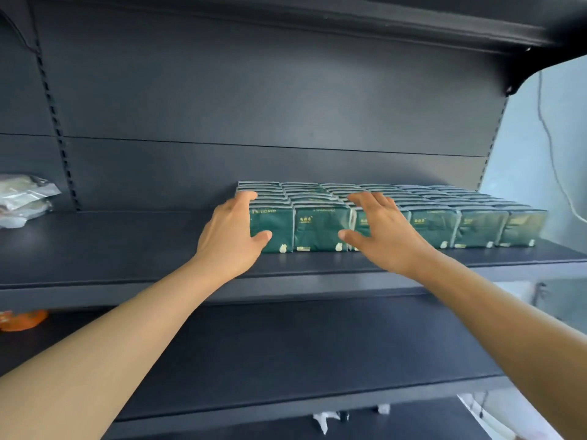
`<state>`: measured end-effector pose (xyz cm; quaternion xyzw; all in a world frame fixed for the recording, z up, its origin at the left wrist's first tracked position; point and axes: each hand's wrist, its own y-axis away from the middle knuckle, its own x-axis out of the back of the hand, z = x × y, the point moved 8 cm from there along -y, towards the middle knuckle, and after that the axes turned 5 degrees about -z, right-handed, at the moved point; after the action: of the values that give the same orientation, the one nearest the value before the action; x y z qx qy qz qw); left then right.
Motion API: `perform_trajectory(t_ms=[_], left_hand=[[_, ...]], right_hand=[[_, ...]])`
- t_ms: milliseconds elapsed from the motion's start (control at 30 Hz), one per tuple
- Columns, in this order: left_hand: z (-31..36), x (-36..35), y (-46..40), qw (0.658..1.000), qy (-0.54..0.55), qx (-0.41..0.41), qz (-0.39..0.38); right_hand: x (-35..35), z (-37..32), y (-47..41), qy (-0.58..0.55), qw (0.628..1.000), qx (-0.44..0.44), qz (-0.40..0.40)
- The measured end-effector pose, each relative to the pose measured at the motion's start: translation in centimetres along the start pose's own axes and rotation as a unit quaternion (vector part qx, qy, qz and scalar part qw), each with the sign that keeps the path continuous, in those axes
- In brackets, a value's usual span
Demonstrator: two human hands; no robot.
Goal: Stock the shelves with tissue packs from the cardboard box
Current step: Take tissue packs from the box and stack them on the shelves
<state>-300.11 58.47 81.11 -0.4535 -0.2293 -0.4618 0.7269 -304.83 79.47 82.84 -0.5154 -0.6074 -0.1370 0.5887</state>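
Several rows of dark green tissue packs (320,228) stand upright on the right half of the middle dark shelf (111,246), front faces towards me. My left hand (232,236) lies against the left end of the block, with its fingers along the leftmost row's top edge and its thumb on the front pack (276,230). My right hand (378,230) is spread over the third row, fingers straight above the pack tops and thumb near the front face. Neither hand carries a pack. The cardboard box is out of view.
A crumpled clear plastic bag (23,198) lies at the shelf's far left. An orange item (22,319) sits under it on the lower shelf (301,350). Another shelf (413,23) hangs overhead. At the right are a pale wall and a hanging cable (551,147).
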Motion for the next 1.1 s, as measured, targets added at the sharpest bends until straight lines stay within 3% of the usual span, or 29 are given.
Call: perform_trajectory(t_ms=[233, 567, 767, 1100], left_hand=[[5.7, -6.4, 6.5, 0.985, 0.100, -0.068, -0.124], [15.4, -21.1, 15.0, 0.928, 0.145, -0.087, -0.331], [22.4, -31.7, 19.7, 0.901, 0.140, -0.078, -0.402], [30.2, -51.9, 30.1, 0.851, 0.119, 0.008, -0.512]], right_hand=[[0.2, 4.3, 11.1, -0.004, 0.992, -0.120, -0.040], [0.0, 15.8, 27.0, 0.009, 0.959, -0.270, -0.088], [-0.4, 25.3, 36.1, -0.017, 0.930, -0.349, -0.115], [-5.4, 42.8, 50.7, -0.089, 0.882, -0.418, -0.196]])
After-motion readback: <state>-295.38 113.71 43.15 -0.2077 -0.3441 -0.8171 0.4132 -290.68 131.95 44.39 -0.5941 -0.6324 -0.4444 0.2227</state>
